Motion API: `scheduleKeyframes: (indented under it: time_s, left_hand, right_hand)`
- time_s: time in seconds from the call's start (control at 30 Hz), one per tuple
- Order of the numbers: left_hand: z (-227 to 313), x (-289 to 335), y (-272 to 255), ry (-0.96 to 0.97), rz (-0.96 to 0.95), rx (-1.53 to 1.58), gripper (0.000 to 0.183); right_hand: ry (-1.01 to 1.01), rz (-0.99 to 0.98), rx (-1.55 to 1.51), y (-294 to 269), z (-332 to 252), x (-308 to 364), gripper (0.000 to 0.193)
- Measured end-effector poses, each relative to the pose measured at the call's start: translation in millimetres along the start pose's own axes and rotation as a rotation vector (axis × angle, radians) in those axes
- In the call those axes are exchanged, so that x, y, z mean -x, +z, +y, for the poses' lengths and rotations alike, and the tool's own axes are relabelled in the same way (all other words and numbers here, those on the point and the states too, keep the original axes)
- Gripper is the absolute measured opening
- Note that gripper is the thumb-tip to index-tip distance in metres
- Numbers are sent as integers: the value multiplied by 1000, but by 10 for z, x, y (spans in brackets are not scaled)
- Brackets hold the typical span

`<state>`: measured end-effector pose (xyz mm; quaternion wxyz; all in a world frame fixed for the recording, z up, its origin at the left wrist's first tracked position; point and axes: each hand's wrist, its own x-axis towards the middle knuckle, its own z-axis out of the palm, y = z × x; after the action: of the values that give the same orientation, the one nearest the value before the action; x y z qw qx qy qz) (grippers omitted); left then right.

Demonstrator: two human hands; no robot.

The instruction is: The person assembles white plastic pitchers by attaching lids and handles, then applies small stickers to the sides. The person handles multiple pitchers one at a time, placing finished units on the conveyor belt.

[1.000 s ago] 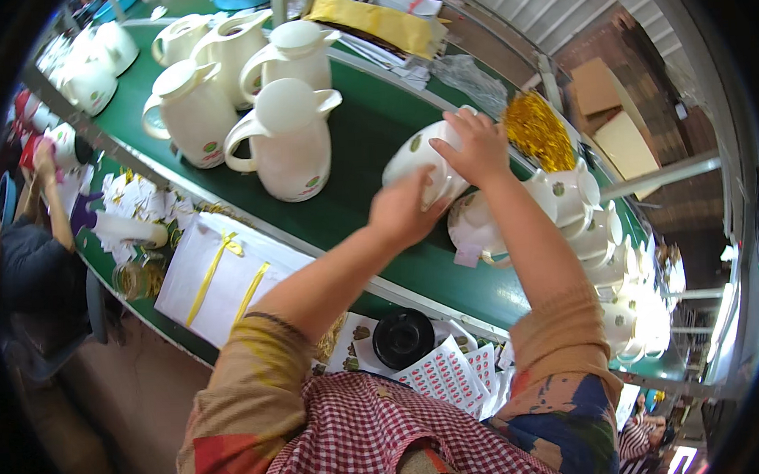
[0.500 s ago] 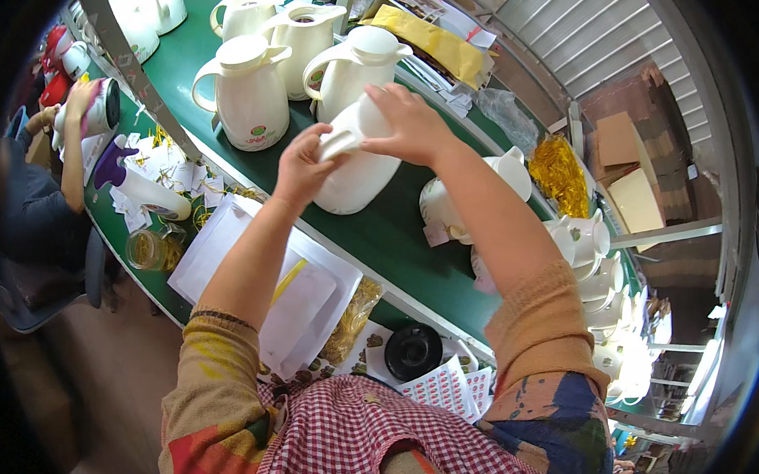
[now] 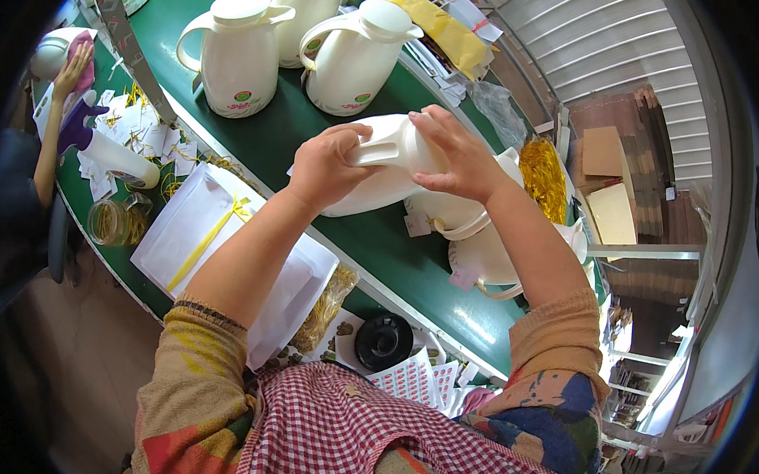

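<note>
The left hand (image 3: 332, 169) grips the handle (image 3: 378, 155) of a white jug (image 3: 369, 197), and the right hand (image 3: 462, 155) clasps its lid (image 3: 422, 147). Half a second ago the jug leaned less; now it tips well over at the green counter (image 3: 389, 258), lid rightward, nearer the tagged jugs (image 3: 446, 206).
</note>
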<state>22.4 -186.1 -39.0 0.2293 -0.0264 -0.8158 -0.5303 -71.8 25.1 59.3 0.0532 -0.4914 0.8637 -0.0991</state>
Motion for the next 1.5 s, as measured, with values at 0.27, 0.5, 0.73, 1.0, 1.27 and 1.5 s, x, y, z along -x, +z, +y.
scheduleKeyframes:
  time_s: [0.27,0.5,0.73,1.0,1.27,1.5]
  left_hand:
    - [172,43,103,7,43,-80,36]
    - [45,65,77,34,62,-106,29]
    - [72,82,50,-29,98,-49,36]
    - [574,642,573,-12,-33,-36,38]
    - [109,377,289,10,-415,631,28]
    - [407,470,510,103,-180,303,24]
  right_hand:
    - [212,219,502,-53,64,-6,92]
    - [258,357,303,-83,-8,42,75]
    - [369,-41,207,-347,-108,27,70]
    - [489,263,-296,352,59,-182,47]
    - [-108,199,-69,177,56,52,56]
    - [632,318,-324,379,-28,-155,42]
